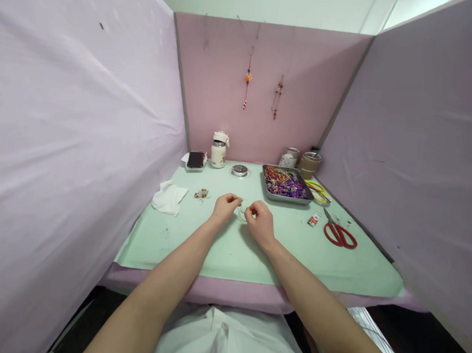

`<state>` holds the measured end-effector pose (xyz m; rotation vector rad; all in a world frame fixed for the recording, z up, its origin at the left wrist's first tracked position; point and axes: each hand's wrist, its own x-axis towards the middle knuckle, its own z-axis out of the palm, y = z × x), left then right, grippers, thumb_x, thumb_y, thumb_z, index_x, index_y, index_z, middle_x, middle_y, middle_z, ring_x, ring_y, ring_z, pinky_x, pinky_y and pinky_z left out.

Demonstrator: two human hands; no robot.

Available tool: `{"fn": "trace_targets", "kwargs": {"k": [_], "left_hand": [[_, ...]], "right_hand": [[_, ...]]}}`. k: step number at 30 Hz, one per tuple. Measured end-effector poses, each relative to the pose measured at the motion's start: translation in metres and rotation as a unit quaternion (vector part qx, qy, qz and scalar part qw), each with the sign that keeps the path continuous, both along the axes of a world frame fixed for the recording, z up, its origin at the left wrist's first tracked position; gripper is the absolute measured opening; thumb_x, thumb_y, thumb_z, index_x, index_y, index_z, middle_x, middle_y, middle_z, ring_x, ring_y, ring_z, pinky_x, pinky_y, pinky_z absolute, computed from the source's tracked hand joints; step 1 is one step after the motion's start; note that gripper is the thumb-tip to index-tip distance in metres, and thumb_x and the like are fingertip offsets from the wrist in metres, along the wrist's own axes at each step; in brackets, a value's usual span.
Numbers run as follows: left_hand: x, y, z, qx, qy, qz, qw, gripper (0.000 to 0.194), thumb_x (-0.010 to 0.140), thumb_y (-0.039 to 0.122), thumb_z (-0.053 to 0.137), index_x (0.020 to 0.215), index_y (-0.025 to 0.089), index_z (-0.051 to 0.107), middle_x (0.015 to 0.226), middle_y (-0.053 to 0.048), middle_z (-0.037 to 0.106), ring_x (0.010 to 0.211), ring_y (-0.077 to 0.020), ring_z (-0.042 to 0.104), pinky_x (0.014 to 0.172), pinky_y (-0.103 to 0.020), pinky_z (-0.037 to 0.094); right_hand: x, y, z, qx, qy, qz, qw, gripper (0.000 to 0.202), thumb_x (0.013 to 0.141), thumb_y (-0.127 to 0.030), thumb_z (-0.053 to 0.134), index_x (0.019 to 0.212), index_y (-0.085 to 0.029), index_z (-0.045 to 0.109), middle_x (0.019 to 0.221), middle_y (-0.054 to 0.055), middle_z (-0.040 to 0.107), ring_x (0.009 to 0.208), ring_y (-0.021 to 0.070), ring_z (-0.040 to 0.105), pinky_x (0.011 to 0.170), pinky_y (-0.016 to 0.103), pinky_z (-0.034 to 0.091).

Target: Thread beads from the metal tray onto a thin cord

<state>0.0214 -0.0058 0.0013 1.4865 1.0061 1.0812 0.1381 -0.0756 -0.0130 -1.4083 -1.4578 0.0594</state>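
Left fingers and right fingers pinched closed on a thin cord, strung between them above the surface. Red-handled scissors lie right of the fingers.

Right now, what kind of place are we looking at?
Probably a small beading or jewellery craft booth: a tray of beaded strands, red-handled scissors, and beaded ornaments hanging on the pink back wall.
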Motion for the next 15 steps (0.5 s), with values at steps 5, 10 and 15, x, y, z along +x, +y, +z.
{"fn": "trace_targets", "kwargs": {"k": [5, 10, 15], "left_hand": [[-0.0001, -0.0005, 0.0005, 0.009, 0.001, -0.005, 1.0, 0.012, 0.064, 0.028, 0.06, 0.065, 0.016, 0.064, 0.066, -0.002, 0.062, 0.061, -0.0122, 0.052, 0.064, -0.027, 0.041], [0.0006, 0.0003, -0.0006, 0.021, 0.0, -0.007, 1.0, 0.013, 0.064, 0.027, 0.06, 0.066, 0.016, 0.065, 0.065, -0.002, 0.063, 0.063, -0.0131, 0.053, 0.065, -0.027, 0.042], [0.0016, 0.0025, -0.0034, 0.029, 0.002, -0.003, 1.0, 0.012, 0.063, 0.027, 0.061, 0.066, 0.015, 0.066, 0.067, -0.002, 0.063, 0.065, -0.0135, 0.054, 0.066, -0.027, 0.042]], "right_hand": [[-0.0012, 0.0003, -0.0029, -0.019, -0.049, 0.025, 0.998, 0.016, 0.078, -0.018, 0.047, 0.064, -0.021, 0.041, 0.068, -0.002, 0.047, 0.067, 0.0139, 0.045, 0.063, 0.026, 0.034], [-0.0003, 0.0019, -0.0066, -0.036, -0.075, 0.047, 0.995, 0.012, 0.079, -0.018, 0.047, 0.067, -0.021, 0.044, 0.07, -0.001, 0.05, 0.069, 0.0144, 0.047, 0.064, 0.026, 0.035], [-0.0001, 0.0022, -0.0072, -0.041, -0.075, 0.065, 0.994, 0.011, 0.079, -0.019, 0.047, 0.069, -0.021, 0.047, 0.071, 0.0, 0.052, 0.069, 0.0147, 0.048, 0.064, 0.026, 0.036]]}}
